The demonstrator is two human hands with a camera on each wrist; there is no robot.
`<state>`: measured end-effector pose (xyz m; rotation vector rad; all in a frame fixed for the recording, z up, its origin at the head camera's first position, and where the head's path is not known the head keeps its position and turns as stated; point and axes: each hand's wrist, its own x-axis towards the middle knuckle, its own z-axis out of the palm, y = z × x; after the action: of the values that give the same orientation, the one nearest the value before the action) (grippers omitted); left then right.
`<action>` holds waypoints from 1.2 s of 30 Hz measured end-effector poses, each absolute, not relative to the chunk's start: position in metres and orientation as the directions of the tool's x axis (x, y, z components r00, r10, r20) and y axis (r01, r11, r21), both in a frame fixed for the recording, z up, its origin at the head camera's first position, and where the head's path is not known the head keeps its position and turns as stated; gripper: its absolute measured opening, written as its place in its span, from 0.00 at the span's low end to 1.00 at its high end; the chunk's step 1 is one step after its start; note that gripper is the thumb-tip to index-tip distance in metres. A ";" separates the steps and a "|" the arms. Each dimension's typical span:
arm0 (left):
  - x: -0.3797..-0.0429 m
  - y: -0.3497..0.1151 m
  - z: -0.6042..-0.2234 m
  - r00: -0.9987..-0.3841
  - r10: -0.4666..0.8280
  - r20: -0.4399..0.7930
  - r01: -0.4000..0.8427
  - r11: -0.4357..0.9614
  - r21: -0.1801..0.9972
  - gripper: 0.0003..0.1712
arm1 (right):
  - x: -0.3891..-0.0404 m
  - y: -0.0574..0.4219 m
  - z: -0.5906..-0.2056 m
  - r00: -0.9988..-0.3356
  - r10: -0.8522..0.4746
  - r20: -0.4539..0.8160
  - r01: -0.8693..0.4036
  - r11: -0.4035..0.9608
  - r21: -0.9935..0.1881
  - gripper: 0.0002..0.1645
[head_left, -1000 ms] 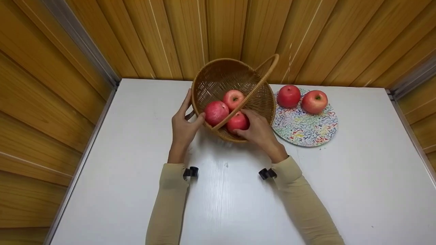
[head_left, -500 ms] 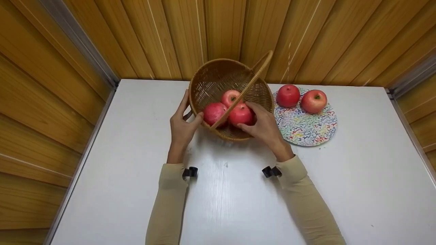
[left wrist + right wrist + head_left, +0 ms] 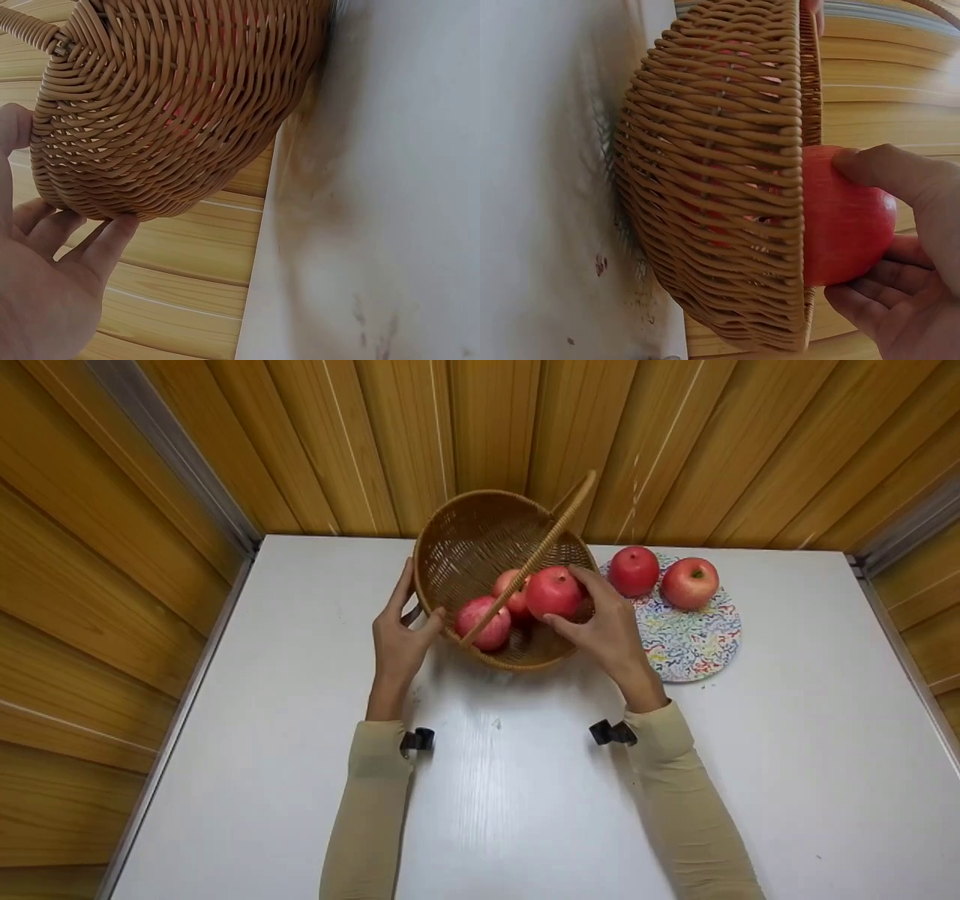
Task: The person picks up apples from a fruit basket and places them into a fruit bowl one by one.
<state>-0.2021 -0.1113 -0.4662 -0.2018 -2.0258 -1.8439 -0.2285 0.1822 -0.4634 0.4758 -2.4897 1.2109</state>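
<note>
A brown wicker basket [image 3: 465,540] with an arched handle stands tilted at the back of the white table, its opening facing me. My left hand [image 3: 401,641] grips its left side, thumb at the rim and fingers spread along the outer weave [image 3: 150,112]. A red apple [image 3: 553,593] is in the grip of my right hand [image 3: 611,634], raised at the basket's mouth. The right wrist view shows that apple [image 3: 847,217] partly past the rim, between thumb and fingers. Two more apples lie inside, one pinkish red [image 3: 480,619] and one paler [image 3: 517,606], both partly behind the handle.
Right of the basket lies a round plate [image 3: 690,645] with a colourful squiggle pattern. Two red apples, one darker [image 3: 634,571] and one lighter [image 3: 690,583], sit towards its back. Wood-patterned panels [image 3: 487,427] wall the table in at the back and sides.
My right hand has lifted its apple up and to the right, from low in the basket to the mouth. The other two apples have shifted inside. The left hand keeps its hold.
</note>
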 end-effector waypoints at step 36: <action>-0.201 -0.111 -0.469 -0.926 -0.199 0.319 0.309 0.080 0.948 0.45 | -0.228 0.260 -0.452 -0.903 0.139 0.407 -0.261 0.575 -0.776 0.47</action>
<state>-0.2010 -0.1111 -0.4695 -0.1090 -1.9993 -1.9050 -0.2284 0.2599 -0.4524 0.0981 -2.3819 1.2734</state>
